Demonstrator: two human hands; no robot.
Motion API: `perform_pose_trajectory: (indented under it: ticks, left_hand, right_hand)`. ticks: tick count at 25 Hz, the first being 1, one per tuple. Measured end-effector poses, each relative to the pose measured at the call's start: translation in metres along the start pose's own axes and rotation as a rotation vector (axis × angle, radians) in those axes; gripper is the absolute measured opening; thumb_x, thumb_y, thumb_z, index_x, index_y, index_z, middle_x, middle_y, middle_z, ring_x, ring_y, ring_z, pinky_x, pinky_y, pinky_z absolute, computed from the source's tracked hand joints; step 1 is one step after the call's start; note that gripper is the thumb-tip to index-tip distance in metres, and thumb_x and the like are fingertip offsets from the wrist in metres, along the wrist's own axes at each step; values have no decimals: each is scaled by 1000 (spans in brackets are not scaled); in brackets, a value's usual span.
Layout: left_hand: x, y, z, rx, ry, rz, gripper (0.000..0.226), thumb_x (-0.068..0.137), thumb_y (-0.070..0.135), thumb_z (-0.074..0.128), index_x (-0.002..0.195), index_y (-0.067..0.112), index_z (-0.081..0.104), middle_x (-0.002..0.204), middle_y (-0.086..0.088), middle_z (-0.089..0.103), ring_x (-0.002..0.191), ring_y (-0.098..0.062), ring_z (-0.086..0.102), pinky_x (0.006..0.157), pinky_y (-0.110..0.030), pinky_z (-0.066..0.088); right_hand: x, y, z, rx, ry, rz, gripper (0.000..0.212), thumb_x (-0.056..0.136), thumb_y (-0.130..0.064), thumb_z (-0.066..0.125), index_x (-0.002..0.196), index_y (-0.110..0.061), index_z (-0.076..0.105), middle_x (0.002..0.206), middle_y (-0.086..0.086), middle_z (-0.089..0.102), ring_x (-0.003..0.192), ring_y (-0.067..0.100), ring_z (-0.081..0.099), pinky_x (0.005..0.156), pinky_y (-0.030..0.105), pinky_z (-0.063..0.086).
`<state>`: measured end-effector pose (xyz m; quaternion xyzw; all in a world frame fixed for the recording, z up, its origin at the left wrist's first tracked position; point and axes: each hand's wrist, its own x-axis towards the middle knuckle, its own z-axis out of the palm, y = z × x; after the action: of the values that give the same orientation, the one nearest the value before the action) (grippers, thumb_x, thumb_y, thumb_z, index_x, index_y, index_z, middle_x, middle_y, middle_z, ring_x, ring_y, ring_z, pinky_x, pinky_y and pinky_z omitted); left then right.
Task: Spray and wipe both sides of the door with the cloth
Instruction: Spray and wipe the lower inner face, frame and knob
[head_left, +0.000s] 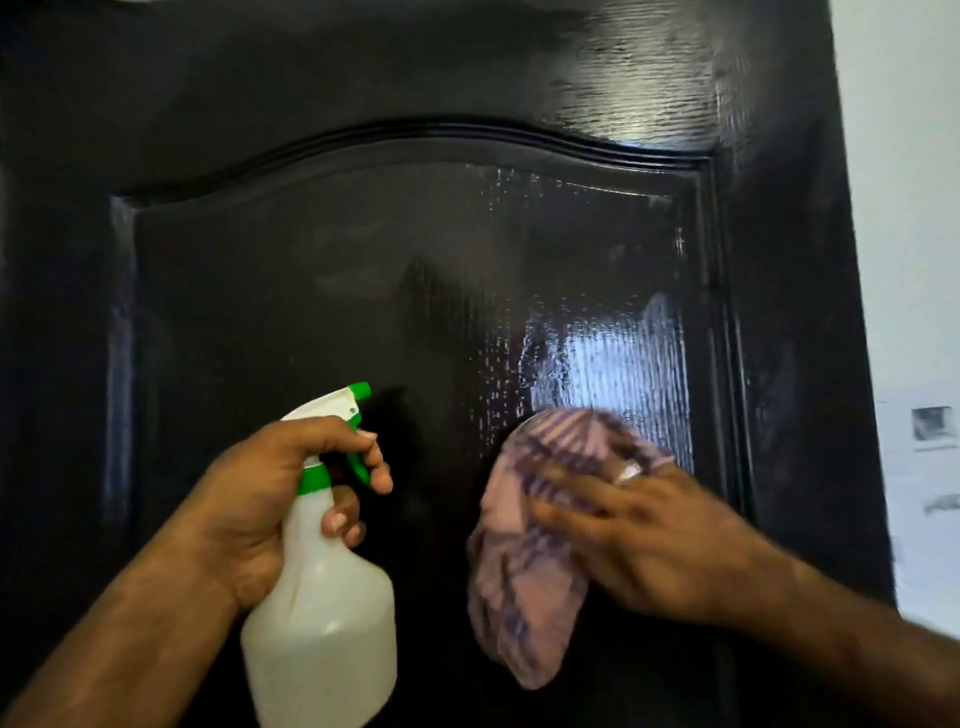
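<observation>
Head view, glossy black door (363, 260) streaked wet, right hand (639, 530) pressing crumpled pink cloth (519, 597)

A pale wall (904, 208) fills the strip along the right edge of the view. Low on that wall are a small dark rectangular mark or picture (934, 422) and, just beneath it, a fainter grey smudge (941, 503); both are too blurred to make out.

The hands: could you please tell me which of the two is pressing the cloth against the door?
The right hand presses the striped cloth flat on the door; the left hand grips the spray bottle.
</observation>
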<state>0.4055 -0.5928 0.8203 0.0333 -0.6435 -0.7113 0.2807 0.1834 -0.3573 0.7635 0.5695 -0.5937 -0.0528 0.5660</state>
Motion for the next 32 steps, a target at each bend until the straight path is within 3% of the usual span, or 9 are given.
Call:
perform_pose_trajectory:
  ticks: [3,6,10,13,18,22,25,29,32]
  left_hand:
    - [8,-6,34,35,-43,-10,9,77,11,65,71,5,66,77,-23,62,33,-18,37,48,-29,40]
    - [21,-8,73,49,-77,5,9,73,14,67,73,5,66,77,-23,64,34,-18,38,49,-30,41]
    - [30,-20,107,22,-153,-5,8,73,13,67,77,5,66,78,-24,63,34,-19,39,51,-31,40]
    - [33,-32,131,42,-207,-15,6,74,11,66,72,5,66,77,-26,62,33,-20,37,48,-30,40]
    - [58,-14,195,105,-247,18,12,85,9,59,74,5,63,72,-19,63,32,-18,38,45,-26,41]
    - [84,55,255,170,-251,138,19,87,14,56,70,9,63,68,-12,63,33,-15,38,51,-26,39]
    - [91,87,277,177,-206,200,22,89,16,55,69,12,62,69,-9,63,36,-12,39,56,-28,33]
    - [79,38,270,178,-185,164,19,88,15,53,74,12,65,72,-11,62,39,-14,37,55,-26,36]
    - [55,-47,255,136,-104,101,19,87,8,56,89,12,75,73,-18,65,36,-18,40,48,-26,38]
  right_hand:
    - [-6,89,-26,-86,246,451,38,108,-37,52,138,-18,66,149,22,58,131,48,60,116,64,39]
    - [26,118,-30,-105,369,815,51,107,-41,46,144,-9,62,155,28,50,144,51,45,122,67,29]
    - [-31,22,0,4,131,475,49,106,-38,52,151,-17,58,167,15,41,153,41,39,128,58,24]
    - [-109,-15,3,7,-1,434,33,99,-41,63,129,-29,68,142,8,60,115,34,67,109,49,43]
    - [-82,103,-23,-17,140,549,44,96,-43,56,129,-15,62,143,16,56,122,41,61,109,59,41]
    - [27,233,-65,-166,385,549,56,106,-46,42,149,-13,55,150,18,57,129,41,61,119,66,32]
    - [65,274,-78,-152,432,638,64,104,-47,36,159,-16,49,157,20,53,143,42,52,121,66,31]
    - [1,202,-44,-96,448,560,56,107,-41,44,157,-16,52,158,17,53,150,38,45,124,65,26]
    - [-96,96,-14,85,259,566,48,109,-38,46,152,-18,57,155,13,54,144,35,50,122,65,27]
